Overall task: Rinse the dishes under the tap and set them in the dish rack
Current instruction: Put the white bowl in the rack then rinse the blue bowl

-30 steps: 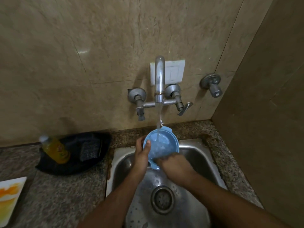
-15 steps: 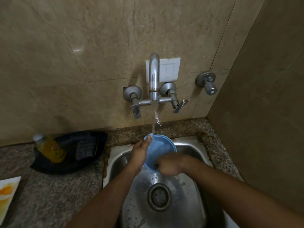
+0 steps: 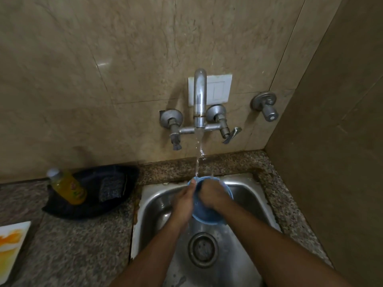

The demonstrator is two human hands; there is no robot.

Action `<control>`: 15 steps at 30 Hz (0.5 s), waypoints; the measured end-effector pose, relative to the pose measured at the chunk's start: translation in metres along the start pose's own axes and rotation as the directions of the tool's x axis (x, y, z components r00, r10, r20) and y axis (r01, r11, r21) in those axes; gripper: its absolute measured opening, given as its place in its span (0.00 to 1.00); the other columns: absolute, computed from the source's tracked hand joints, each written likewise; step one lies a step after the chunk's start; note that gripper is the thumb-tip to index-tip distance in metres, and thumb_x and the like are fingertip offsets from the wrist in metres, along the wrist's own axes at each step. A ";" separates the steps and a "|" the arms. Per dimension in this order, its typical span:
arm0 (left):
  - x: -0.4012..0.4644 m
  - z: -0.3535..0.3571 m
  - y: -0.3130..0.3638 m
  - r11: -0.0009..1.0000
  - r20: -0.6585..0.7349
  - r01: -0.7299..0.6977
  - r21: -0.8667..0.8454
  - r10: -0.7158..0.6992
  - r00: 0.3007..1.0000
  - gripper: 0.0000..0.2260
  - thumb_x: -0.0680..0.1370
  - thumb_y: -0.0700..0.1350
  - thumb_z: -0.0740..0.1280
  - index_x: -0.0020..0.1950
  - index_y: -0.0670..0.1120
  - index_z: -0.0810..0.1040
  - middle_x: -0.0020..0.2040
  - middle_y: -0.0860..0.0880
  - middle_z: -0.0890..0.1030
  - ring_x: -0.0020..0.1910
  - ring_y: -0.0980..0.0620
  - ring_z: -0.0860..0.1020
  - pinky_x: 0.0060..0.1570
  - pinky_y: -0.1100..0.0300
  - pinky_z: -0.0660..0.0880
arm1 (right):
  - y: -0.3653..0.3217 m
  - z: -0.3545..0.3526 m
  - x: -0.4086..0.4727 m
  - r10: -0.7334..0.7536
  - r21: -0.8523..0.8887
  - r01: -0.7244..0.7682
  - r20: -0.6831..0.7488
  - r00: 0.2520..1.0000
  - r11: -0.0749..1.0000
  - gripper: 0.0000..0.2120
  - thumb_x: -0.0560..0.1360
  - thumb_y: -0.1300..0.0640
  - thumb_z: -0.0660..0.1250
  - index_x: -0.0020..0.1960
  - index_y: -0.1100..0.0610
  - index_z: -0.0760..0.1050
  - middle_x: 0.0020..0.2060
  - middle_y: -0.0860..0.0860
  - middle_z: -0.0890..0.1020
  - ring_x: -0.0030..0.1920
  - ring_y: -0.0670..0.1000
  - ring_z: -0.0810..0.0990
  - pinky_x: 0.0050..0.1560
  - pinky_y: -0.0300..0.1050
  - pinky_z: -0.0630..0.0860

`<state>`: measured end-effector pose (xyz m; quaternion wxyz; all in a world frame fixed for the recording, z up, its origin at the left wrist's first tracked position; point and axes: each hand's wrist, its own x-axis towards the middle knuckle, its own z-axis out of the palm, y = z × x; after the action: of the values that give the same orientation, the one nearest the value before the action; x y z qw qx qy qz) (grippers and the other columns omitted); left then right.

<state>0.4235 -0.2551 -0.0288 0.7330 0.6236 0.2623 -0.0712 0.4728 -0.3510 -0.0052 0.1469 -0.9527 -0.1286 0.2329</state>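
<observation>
The blue bowl (image 3: 207,214) is held over the steel sink (image 3: 244,195), above the drain (image 3: 203,249) and directly under the tap (image 3: 200,96). The water stream (image 3: 198,158) falls onto the bowl's far rim.

The left hand (image 3: 184,201) grips the bowl's left rim, thumb on the upper edge, fingers wrapped behind the wall. The right hand (image 3: 213,195) is inside the bowl with fingers curled against the inner surface; whether it pinches the rim or only presses cannot be told.

Compared with 0.5 s ago: the right hand has moved from the bowl's lower edge up into its cavity and now covers most of the interior. The left hand's grip on the rim is unchanged.

On the granite counter (image 3: 83,245) to the left, 1 yellow bottle (image 3: 68,188) leans against a dark tray (image 3: 93,206) holding a scrub pad (image 3: 110,188).
</observation>
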 end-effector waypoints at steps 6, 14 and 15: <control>0.014 -0.016 0.013 0.996 -0.031 -0.066 0.060 0.068 0.997 0.15 0.78 0.57 0.66 0.52 0.48 0.85 0.46 0.48 0.87 0.49 0.50 0.84 0.59 0.48 0.78 | 0.001 0.020 -0.023 -0.302 -0.082 0.307 0.070 0.951 0.948 0.16 0.76 0.58 0.63 0.62 0.58 0.76 0.59 0.58 0.79 0.59 0.57 0.76 0.62 0.53 0.74; 0.018 -0.020 0.019 0.979 0.022 -0.101 0.176 0.098 0.995 0.15 0.79 0.57 0.65 0.51 0.48 0.84 0.45 0.50 0.86 0.48 0.52 0.83 0.52 0.58 0.78 | 0.001 0.019 -0.042 -0.382 -0.076 0.378 -0.032 0.924 0.923 0.29 0.81 0.50 0.56 0.79 0.56 0.52 0.76 0.56 0.58 0.72 0.56 0.65 0.70 0.51 0.65; 0.017 -0.023 0.017 0.981 0.035 -0.100 0.166 0.096 0.995 0.14 0.79 0.56 0.65 0.50 0.48 0.84 0.45 0.50 0.86 0.47 0.52 0.84 0.52 0.57 0.79 | 0.005 0.019 -0.048 -0.438 -0.093 0.434 -0.022 0.899 0.896 0.27 0.81 0.49 0.55 0.78 0.56 0.57 0.76 0.54 0.61 0.71 0.55 0.68 0.69 0.51 0.67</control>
<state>0.4390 -0.2261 -0.0238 0.6839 0.6943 0.2143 -0.0652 0.4237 -0.3661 -0.0036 0.1572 -0.9097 -0.3456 0.1683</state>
